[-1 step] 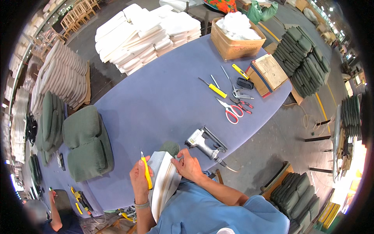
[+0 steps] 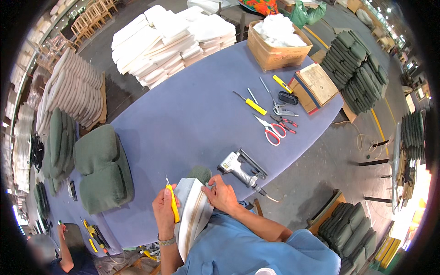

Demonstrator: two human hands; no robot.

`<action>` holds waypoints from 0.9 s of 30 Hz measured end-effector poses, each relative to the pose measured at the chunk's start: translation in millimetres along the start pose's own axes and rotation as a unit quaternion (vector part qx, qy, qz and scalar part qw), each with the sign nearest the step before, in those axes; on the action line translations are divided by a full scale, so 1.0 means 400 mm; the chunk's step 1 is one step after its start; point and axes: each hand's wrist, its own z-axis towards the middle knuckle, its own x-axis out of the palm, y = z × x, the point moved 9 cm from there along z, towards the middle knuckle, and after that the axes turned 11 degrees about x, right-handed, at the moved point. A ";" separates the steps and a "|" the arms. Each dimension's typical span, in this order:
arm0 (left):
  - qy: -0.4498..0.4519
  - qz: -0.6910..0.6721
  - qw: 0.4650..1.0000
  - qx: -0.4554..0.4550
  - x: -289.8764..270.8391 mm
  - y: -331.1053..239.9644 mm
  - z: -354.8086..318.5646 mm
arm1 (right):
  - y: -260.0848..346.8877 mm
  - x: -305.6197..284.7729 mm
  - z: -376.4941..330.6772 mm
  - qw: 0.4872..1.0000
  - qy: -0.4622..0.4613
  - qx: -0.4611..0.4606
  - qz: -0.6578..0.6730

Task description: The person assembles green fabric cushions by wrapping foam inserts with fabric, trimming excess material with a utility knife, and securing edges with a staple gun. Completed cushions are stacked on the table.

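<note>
My left hand [image 2: 164, 208] is closed round the yellow handle of a tool [image 2: 174, 204] with a thin metal tip pointing up and away from me. Tilted against my body is a white-sided panel [image 2: 195, 208] with tan stripes, and dark green fabric [image 2: 200, 173] shows at its far end. My right hand [image 2: 221, 195] pinches the panel's upper right edge close to that fabric; the fingertips are partly hidden. Just beyond the right hand, a silver staple gun [image 2: 240, 168] with an air hose lies on the blue-covered table [image 2: 169, 119].
Red-handled scissors [image 2: 273, 132], pliers [image 2: 285, 123], a yellow screwdriver [image 2: 250, 103] and an air blow gun [image 2: 279, 107] lie farther right. Beyond are a wooden box [image 2: 316, 87] and a carton [image 2: 277, 55] of white stuffing. Green cushions [image 2: 103, 169] sit left; a co-worker's arm [image 2: 65, 250] shows lower left.
</note>
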 end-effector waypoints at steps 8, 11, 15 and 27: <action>0.041 0.064 0.996 -0.047 0.021 0.056 -0.007 | -0.002 -0.005 0.014 0.995 -0.055 -0.072 -0.043; 0.045 0.084 0.995 -0.039 0.027 0.078 -0.006 | 0.029 -0.011 0.023 0.991 -0.067 -0.094 -0.062; 0.044 0.081 0.994 -0.055 0.040 0.064 -0.012 | 0.018 -0.003 0.033 0.993 -0.052 -0.097 -0.038; 0.140 0.005 0.990 -0.014 0.128 -0.024 -0.010 | -0.072 0.073 0.068 0.947 0.061 -0.091 0.302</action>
